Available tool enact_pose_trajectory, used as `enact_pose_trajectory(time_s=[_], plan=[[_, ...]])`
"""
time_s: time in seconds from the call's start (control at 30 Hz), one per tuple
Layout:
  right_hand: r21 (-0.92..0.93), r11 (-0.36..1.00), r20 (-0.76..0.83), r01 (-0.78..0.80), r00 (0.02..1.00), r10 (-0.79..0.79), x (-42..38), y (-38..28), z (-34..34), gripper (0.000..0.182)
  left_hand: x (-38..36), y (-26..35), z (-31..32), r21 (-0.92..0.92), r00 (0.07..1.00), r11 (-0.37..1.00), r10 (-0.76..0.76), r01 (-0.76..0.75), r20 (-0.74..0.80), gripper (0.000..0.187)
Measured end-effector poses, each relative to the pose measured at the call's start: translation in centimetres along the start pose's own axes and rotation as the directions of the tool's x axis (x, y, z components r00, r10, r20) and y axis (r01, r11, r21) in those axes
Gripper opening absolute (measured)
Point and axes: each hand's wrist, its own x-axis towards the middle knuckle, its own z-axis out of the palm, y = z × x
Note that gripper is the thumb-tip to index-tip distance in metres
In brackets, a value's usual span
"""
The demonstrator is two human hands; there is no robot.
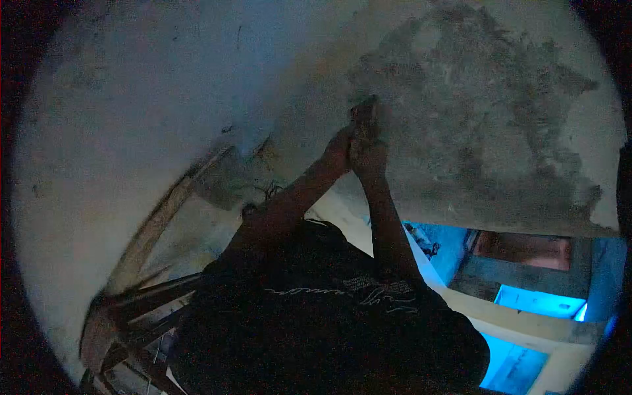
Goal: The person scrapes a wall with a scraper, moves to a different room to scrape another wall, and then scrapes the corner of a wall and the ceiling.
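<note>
Both of my arms reach up and forward, and the hands meet near the middle of the dim view. My left hand and my right hand are closed side by side around a dark, blocky thing. I cannot tell its kind in this low light. Its upper end overlaps the left side of a rough grey patch on the pale wall.
A brown wooden frame with several bars stands at the lower left against the wall. At the lower right, a pale ledge runs past blue-lit openings. A reddish-brown panel shows above them.
</note>
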Motion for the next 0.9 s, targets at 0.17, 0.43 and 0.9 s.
enact_pose_trajectory(time_s=[0.17,0.43,0.9], plan=[[-0.096,0.981,-0.133,0.168,0.975,-0.18,2.7,-0.5,1.0,0.054,0.6,-0.2,-0.7,0.021,0.999,1.0,0.006,-0.005,-0.034,0.04],[0.063,0.998,-0.069,-0.003,0.998,0.007,1.0,-2.5,0.2,0.056,0.2,0.3,-0.8,0.04,0.999,0.999,0.018,-0.016,-0.046,0.044],[0.272,0.961,-0.142,-0.048,0.986,0.089,2.3,-5.4,-1.7,0.052,1.6,1.3,-2.8,0.097,0.997,0.994,0.051,-0.046,-0.054,0.052]])
